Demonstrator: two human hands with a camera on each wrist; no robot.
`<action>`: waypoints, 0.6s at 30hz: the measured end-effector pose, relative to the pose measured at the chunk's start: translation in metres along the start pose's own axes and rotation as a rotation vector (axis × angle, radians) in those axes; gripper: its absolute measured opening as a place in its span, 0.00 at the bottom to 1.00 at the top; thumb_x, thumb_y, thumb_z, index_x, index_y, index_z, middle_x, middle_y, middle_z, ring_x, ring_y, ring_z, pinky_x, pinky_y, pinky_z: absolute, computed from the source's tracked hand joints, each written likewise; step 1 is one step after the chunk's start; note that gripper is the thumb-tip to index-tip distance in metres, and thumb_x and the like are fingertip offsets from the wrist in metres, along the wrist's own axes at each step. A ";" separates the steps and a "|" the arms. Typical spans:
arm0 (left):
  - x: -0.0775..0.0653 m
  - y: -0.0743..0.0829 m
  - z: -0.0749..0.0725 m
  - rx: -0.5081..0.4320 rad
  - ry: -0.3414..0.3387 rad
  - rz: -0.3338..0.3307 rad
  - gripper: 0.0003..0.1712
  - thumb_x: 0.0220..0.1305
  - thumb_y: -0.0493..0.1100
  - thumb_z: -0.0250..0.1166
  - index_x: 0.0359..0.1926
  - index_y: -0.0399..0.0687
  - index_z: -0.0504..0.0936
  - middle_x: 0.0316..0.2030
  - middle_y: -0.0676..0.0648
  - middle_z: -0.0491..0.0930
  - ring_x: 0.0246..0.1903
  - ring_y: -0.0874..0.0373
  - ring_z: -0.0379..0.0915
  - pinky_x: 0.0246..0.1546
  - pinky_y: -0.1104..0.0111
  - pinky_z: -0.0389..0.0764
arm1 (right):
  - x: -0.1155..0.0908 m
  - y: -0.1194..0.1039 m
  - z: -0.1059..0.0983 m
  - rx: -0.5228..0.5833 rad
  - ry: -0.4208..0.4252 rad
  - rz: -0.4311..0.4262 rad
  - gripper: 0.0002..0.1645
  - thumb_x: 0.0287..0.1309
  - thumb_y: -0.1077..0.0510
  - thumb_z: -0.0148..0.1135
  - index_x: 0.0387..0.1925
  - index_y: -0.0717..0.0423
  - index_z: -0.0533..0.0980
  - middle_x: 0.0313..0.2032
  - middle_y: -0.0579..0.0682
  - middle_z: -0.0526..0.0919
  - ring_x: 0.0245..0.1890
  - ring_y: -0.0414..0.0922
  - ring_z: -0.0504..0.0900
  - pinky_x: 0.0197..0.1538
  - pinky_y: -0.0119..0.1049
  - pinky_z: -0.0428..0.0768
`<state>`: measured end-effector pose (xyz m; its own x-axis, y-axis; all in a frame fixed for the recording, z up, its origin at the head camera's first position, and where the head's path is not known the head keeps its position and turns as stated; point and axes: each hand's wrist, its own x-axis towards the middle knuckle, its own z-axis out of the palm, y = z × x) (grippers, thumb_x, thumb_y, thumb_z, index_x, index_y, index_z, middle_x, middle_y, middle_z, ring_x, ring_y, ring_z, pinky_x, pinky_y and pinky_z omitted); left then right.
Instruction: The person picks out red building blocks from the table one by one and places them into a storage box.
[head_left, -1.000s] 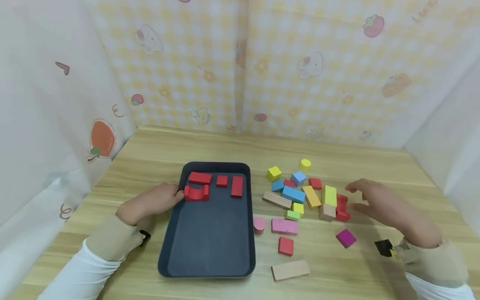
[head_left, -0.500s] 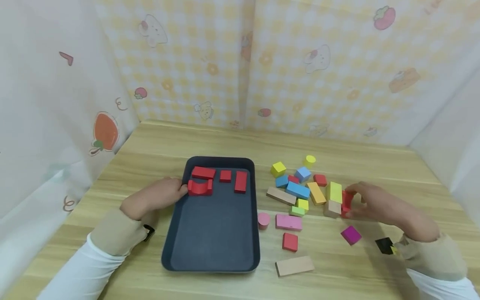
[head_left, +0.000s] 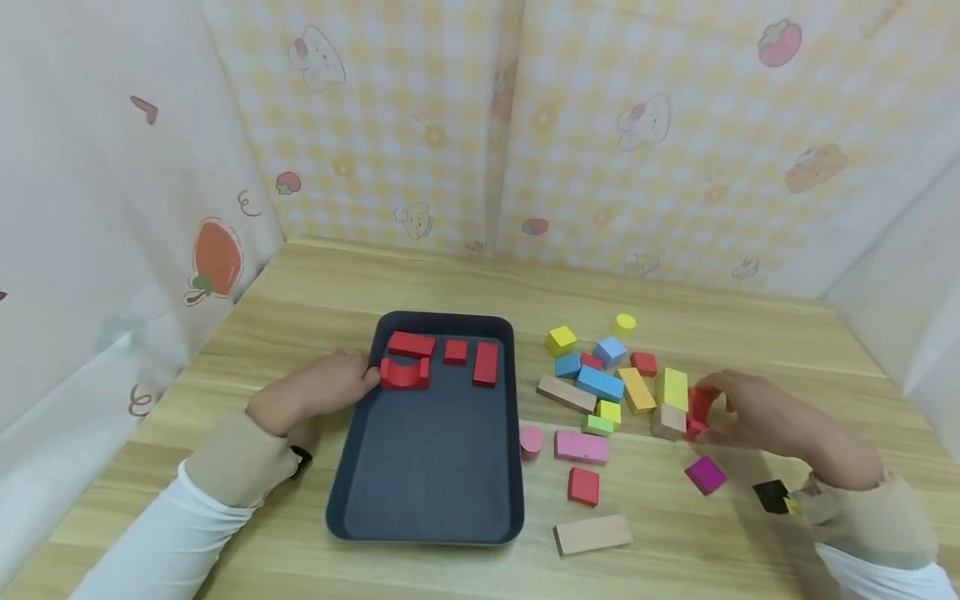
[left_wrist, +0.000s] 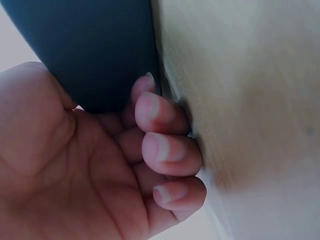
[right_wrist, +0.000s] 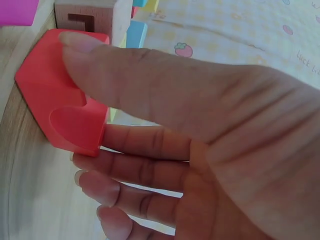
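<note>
On the left, my left hand grips the side rim of a dark tray, thumb over the edge; the left wrist view shows its fingers curled beneath the tray wall. Inside the tray lie several red blocks, including a red arch block close to my thumb. At the right, my right hand pinches another red arch block between thumb and fingers. That block stands on the table beside a wooden block and a yellow-green block.
Several coloured blocks are scattered right of the tray, among them a blue block, a pink block and a red block. A purple block lies near my right hand. A patterned curtain rises behind the table.
My right hand has moved left onto the red arch block and closed its thumb and fingers on it. My left hand stays on the tray rim. The head view has shifted slightly.
</note>
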<state>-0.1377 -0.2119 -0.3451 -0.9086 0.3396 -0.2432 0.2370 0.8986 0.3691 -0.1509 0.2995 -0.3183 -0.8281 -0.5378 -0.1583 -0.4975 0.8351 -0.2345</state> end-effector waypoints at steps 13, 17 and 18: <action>-0.004 0.001 0.000 0.016 0.021 0.005 0.23 0.70 0.45 0.39 0.44 0.32 0.75 0.32 0.43 0.75 0.37 0.50 0.71 0.42 0.56 0.71 | -0.009 -0.004 -0.016 -0.036 0.079 0.021 0.31 0.37 0.45 0.73 0.42 0.59 0.75 0.34 0.42 0.77 0.34 0.43 0.72 0.37 0.42 0.74; -0.006 0.001 -0.002 0.005 0.025 -0.017 0.23 0.70 0.46 0.39 0.43 0.32 0.75 0.30 0.43 0.75 0.33 0.50 0.70 0.39 0.58 0.71 | -0.008 -0.011 -0.026 -0.090 0.142 0.015 0.36 0.37 0.46 0.73 0.44 0.65 0.73 0.35 0.48 0.77 0.33 0.45 0.73 0.36 0.42 0.74; -0.006 0.001 -0.003 -0.004 0.027 -0.026 0.23 0.70 0.47 0.40 0.41 0.33 0.75 0.28 0.43 0.74 0.31 0.51 0.70 0.36 0.59 0.71 | -0.007 -0.013 -0.028 -0.102 0.149 0.014 0.37 0.36 0.46 0.74 0.45 0.66 0.73 0.35 0.49 0.78 0.33 0.46 0.73 0.35 0.42 0.75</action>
<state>-0.1325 -0.2137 -0.3408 -0.9232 0.3087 -0.2287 0.2122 0.9060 0.3663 -0.1461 0.2958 -0.2870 -0.8606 -0.5090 -0.0150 -0.5028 0.8540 -0.1339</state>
